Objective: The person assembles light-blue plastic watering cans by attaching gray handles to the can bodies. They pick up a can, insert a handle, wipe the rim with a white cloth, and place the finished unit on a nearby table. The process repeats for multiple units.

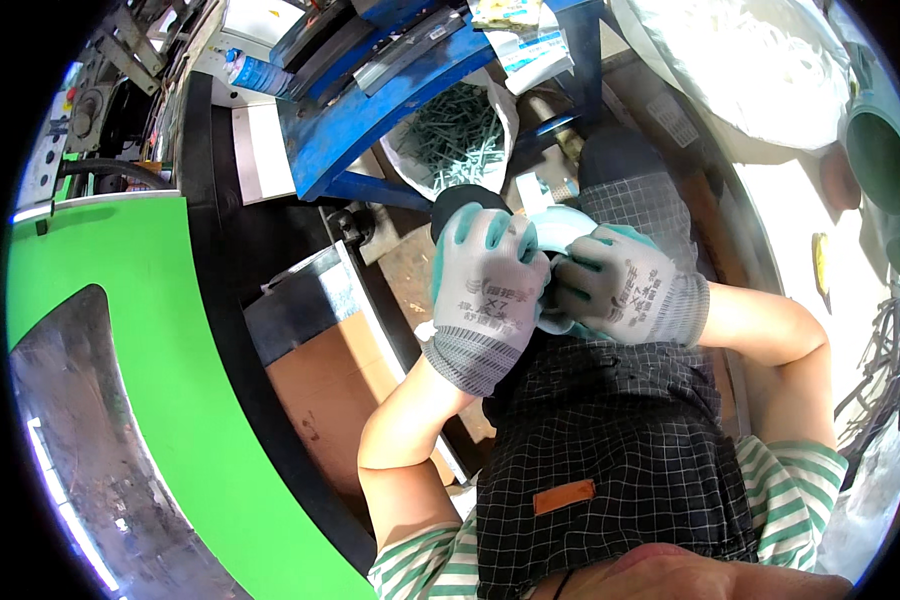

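My left hand (488,275), in a grey knit glove with teal-coated fingers, is closed over the left side of a pale blue-green curved plastic piece (562,226). My right hand (625,285), gloved alike, is bent in on the piece from the right. Both hands meet above my lap. The curved upper edge of the piece shows between them, while its lower part is mostly hidden by my fingers. Whether a small tool is also in the fingers cannot be made out. A black checked apron (610,430) lies under my wrists.
Beyond my hands, a white bucket (398,150) of thin green-grey strips stands by a blue metal bench (355,130). A spray can (258,73) is near it. A green machine panel (170,400) lies left. White sacks (660,40) and large pale green pipes (880,160) stand right.
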Demonstrator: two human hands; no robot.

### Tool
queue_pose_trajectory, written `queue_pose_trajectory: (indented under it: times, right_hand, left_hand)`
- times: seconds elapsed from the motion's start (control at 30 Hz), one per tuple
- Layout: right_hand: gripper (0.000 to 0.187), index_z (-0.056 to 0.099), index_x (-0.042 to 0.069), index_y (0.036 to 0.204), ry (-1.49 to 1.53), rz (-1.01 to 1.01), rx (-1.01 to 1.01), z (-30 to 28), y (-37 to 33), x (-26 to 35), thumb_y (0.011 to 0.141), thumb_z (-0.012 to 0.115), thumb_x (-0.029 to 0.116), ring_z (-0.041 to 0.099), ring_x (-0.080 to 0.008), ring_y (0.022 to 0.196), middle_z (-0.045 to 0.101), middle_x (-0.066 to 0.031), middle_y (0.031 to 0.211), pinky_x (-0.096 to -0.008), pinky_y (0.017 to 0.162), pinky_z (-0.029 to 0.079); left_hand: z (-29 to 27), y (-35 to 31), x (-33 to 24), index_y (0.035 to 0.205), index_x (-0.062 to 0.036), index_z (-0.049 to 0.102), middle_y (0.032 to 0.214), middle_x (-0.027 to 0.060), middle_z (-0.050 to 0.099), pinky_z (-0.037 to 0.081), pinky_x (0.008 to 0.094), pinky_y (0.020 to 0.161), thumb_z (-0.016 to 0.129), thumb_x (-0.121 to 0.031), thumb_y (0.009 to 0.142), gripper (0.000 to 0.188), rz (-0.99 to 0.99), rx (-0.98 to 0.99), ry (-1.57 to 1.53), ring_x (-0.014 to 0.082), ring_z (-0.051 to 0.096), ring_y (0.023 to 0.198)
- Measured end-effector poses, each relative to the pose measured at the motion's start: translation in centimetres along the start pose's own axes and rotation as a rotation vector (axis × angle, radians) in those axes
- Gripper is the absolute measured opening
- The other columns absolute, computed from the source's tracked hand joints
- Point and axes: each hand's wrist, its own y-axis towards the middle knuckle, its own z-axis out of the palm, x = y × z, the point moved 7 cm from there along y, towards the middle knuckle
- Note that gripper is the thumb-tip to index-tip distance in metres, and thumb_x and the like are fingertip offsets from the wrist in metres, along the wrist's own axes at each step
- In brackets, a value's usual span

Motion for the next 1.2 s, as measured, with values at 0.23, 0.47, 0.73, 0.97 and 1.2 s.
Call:
queue_pose_trajectory:
  times: [0.23, 0.47, 0.73, 0.97, 1.2]
  right_hand:
    - [0.025, 0.077, 0.017, 0.096, 0.001, 0.090, -0.057, -1.2, -1.1, -0.9, 0.080, 0.076, 0.036, 0.068, -0.0248, 0.099, 0.069, -0.0031, 0.105, -0.0425, 0.083, 0.057]
    - [0.111, 0.038, 0.005, 0.154, 0.279, 0.754, -0.273, -8.2, -13.2, -4.1, 0.065, 0.100, 0.029, 0.057, -0.0398, 0.133, 0.051, -0.0256, 0.147, -0.0497, 0.108, 0.052]
    - [0.121, 0.032, 0.001, 0.163, 1.309, 1.509, -0.320, -2.1, -23.3, -0.6, 0.070, 0.095, 0.047, 0.048, -0.0258, 0.144, 0.049, -0.0150, 0.155, -0.0426, 0.121, 0.038]
    - [0.119, 0.042, 0.012, 0.158, 0.633, 0.914, 0.058, -4.8, -19.3, -2.0, 0.059, 0.100, 0.047, 0.056, -0.0396, 0.138, 0.049, -0.0238, 0.153, -0.0492, 0.115, 0.046]
    - [0.116, 0.045, 0.010, 0.155, 0.529, 0.861, 0.026, -3.7, -19.5, -1.9, 0.060, 0.098, 0.052, 0.060, -0.0420, 0.131, 0.051, -0.0241, 0.149, -0.0507, 0.110, 0.051]
  left_hand:
    - [-0.7, 0.8, -0.7, 0.106, -0.0111, 0.075, 0.106, 0.0099, 0.066, 0.055, 0.0441, 0.085, 0.083, -0.018, 0.073, 0.034, 0.049, -0.092, -0.178, 0.0324, 0.066, 0.098]
    - [6.4, 0.4, -3.6, 0.142, -0.0024, 0.052, 0.122, 0.0191, 0.063, 0.051, 0.0531, 0.095, 0.082, -0.032, 0.087, 0.069, 0.138, -0.424, -0.688, 0.0409, 0.064, 0.109]
    - [3.6, 1.7, -6.9, 0.122, -0.0203, 0.074, 0.134, 0.0094, 0.066, 0.050, 0.0504, 0.101, 0.078, -0.043, 0.081, 0.047, 0.545, -0.251, -0.849, 0.0319, 0.063, 0.124]
    - [12.0, 19.6, 14.4, 0.113, -0.0006, 0.067, 0.106, 0.0065, 0.074, 0.055, 0.0275, 0.082, 0.089, -0.029, 0.087, 0.044, -0.436, -0.248, -0.813, 0.0144, 0.067, 0.093]
    - [20.2, 25.4, 15.5, 0.111, -0.0002, 0.063, 0.090, 0.0082, 0.073, 0.054, 0.0272, 0.067, 0.095, -0.017, 0.078, 0.049, -0.505, -0.350, -1.138, 0.0121, 0.067, 0.075]
